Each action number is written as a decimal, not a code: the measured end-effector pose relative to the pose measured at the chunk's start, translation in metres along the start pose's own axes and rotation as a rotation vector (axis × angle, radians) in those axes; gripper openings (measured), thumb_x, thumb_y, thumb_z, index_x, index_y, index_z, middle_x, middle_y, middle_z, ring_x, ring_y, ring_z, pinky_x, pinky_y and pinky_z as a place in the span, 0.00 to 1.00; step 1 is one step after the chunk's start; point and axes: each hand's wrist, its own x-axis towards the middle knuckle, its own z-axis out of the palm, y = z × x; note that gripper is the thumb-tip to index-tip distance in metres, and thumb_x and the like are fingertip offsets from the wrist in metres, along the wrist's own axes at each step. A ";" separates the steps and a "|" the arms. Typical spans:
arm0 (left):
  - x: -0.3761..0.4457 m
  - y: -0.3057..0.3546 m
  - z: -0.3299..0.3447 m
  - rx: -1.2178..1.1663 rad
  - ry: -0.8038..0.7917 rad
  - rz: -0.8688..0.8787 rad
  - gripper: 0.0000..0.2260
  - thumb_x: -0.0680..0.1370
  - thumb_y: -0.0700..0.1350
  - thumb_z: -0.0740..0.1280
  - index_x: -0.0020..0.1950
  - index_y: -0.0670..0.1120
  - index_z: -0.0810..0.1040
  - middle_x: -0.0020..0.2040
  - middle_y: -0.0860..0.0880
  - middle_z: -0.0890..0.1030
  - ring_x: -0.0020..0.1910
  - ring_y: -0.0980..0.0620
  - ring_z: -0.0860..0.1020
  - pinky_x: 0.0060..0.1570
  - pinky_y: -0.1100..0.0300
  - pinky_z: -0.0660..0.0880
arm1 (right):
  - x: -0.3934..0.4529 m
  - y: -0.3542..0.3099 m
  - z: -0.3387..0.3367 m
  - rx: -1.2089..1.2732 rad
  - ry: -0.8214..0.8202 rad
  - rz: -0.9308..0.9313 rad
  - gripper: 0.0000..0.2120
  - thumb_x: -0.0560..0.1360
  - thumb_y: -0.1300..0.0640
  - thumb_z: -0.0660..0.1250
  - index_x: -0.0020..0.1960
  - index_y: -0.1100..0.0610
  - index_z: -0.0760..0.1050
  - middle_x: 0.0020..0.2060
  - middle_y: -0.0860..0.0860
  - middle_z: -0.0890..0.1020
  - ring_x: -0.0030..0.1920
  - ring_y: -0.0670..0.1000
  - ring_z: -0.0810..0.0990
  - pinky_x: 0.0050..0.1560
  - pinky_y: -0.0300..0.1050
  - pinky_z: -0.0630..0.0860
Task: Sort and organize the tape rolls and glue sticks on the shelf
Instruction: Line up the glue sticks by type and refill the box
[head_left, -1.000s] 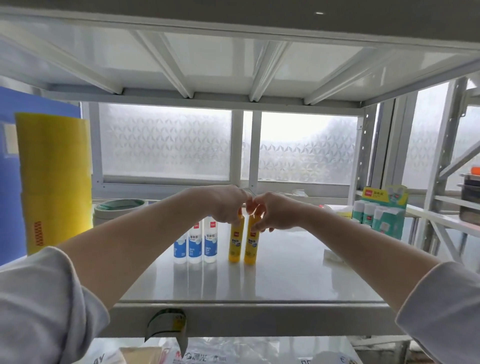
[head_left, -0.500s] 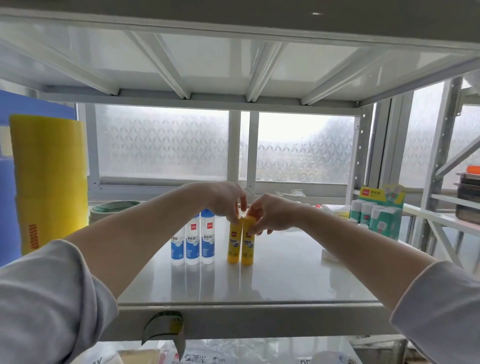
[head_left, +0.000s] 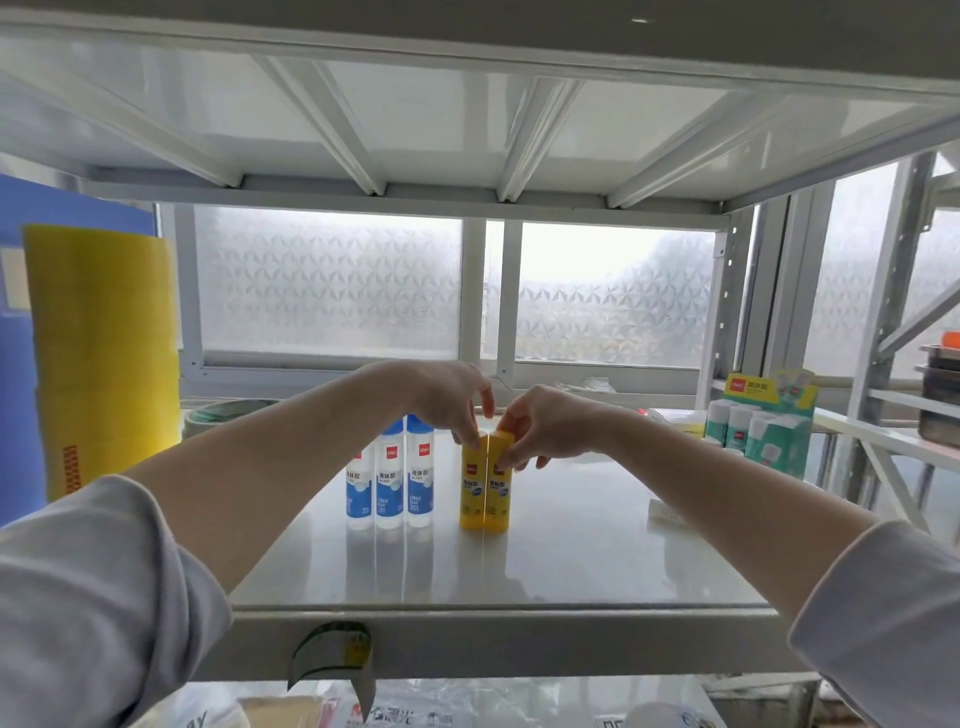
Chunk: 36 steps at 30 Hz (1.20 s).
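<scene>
Two yellow glue sticks stand upright and side by side in the middle of the white shelf (head_left: 571, 571). My left hand (head_left: 452, 397) pinches the cap of the left yellow glue stick (head_left: 471, 493). My right hand (head_left: 540, 423) pinches the top of the right yellow glue stick (head_left: 500, 493). Just to their left stand three blue-and-white liquid glue bottles (head_left: 389, 486) in a row. A tall stack of yellow tape rolls (head_left: 104, 353) stands at the far left, with a flat green-edged tape roll (head_left: 228, 413) behind my left forearm.
A green display box of white glue sticks (head_left: 763, 426) stands at the right rear. A small white item (head_left: 665, 512) lies on the shelf at right. A loose tape strip (head_left: 332, 657) hangs from the front edge. Packaged goods (head_left: 405, 709) lie on the level below.
Both hands have lifted slightly on the yellow glue sticks, so more of their caps shows. The two sticks still stand together in the same spot.
</scene>
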 end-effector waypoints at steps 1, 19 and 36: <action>0.000 0.000 0.000 0.004 0.001 0.002 0.20 0.74 0.43 0.71 0.65 0.46 0.72 0.60 0.47 0.78 0.55 0.50 0.79 0.56 0.58 0.72 | 0.000 0.000 0.000 -0.003 -0.002 0.004 0.17 0.72 0.60 0.72 0.59 0.63 0.77 0.51 0.57 0.84 0.43 0.49 0.82 0.37 0.35 0.79; -0.040 -0.067 -0.041 0.078 -0.029 -0.195 0.30 0.69 0.48 0.75 0.69 0.45 0.69 0.65 0.47 0.77 0.62 0.49 0.75 0.60 0.57 0.70 | 0.027 -0.060 0.004 -0.010 0.135 -0.143 0.27 0.71 0.53 0.74 0.66 0.60 0.72 0.60 0.55 0.79 0.59 0.53 0.78 0.57 0.46 0.75; -0.035 -0.084 -0.017 -0.028 0.005 -0.129 0.18 0.72 0.47 0.72 0.60 0.44 0.77 0.57 0.48 0.81 0.51 0.51 0.77 0.56 0.57 0.72 | 0.047 -0.072 0.014 -0.070 0.098 -0.175 0.16 0.72 0.57 0.71 0.59 0.60 0.79 0.51 0.53 0.82 0.43 0.46 0.77 0.38 0.32 0.70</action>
